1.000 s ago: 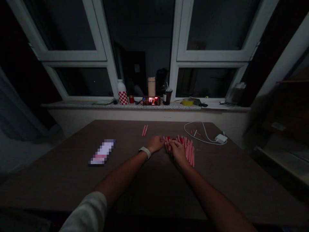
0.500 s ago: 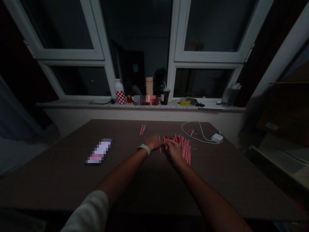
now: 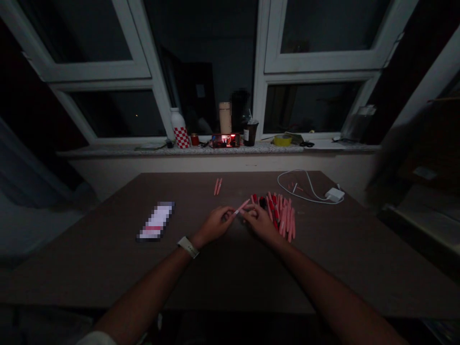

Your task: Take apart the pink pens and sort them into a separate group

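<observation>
A slim pink pen (image 3: 243, 206) with a pale band is tilted between my two hands, above the table. My left hand (image 3: 214, 225), with a light watch on its wrist, pinches the pen's lower left end. The fingers of my right hand (image 3: 261, 224) are closed at its other side; their tips are dim and slightly blurred. Right beside that hand lies a pile of pink pens (image 3: 288, 218), some with red or dark parts. Two more pink pens (image 3: 218, 187) lie side by side farther back on the table.
A phone (image 3: 156, 221) with a blurred-out screen lies to the left on the brown table (image 3: 172, 282). At the back right are a white charger (image 3: 334, 194), its looped cable and several small pink pieces. The windowsill holds a checkered bottle (image 3: 180, 132), yellow tape (image 3: 282, 140) and a cup (image 3: 250, 133).
My left hand has drawn back and turned, and now pinches a pen. My right hand has come away from the pile's edge to meet it. The view has shifted slightly.
</observation>
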Tool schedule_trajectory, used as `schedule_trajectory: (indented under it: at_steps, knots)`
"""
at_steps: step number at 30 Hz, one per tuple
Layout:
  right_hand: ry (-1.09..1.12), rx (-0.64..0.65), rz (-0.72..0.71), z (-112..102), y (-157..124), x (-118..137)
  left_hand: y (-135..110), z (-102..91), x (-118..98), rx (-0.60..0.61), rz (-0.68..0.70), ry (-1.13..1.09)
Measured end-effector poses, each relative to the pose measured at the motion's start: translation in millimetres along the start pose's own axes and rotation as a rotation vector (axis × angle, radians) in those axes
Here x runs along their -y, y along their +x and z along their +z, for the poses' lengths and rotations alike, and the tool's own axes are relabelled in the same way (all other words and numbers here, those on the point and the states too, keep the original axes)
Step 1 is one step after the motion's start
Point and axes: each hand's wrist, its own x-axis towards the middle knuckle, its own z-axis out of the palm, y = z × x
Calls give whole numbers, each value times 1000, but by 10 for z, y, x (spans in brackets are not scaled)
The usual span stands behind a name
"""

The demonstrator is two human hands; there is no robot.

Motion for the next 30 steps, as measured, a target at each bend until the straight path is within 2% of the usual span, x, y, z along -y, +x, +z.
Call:
schedule_trajectory:
  at_steps: [2, 6, 13, 20, 25, 30]
  knots:
    - [-27, 40, -25, 27, -26, -15, -69, -20, 1, -17, 44, 5]
    - [-53, 23, -64, 12, -35, -7, -106, -37, -20, -10, 116, 11]
    - [-13, -115, -22, -21, -9, 6, -120, -78, -31, -82, 23, 8]
    - [-59, -34, 10, 39, -54, 26, -119, -33, -45, -64, 19, -42]
    - [25, -92, 19, 38, -58, 67, -122, 44, -18, -61, -68, -62]
    - [-49, -82, 46, 24, -33, 23, -115, 54, -22, -63, -87, -115]
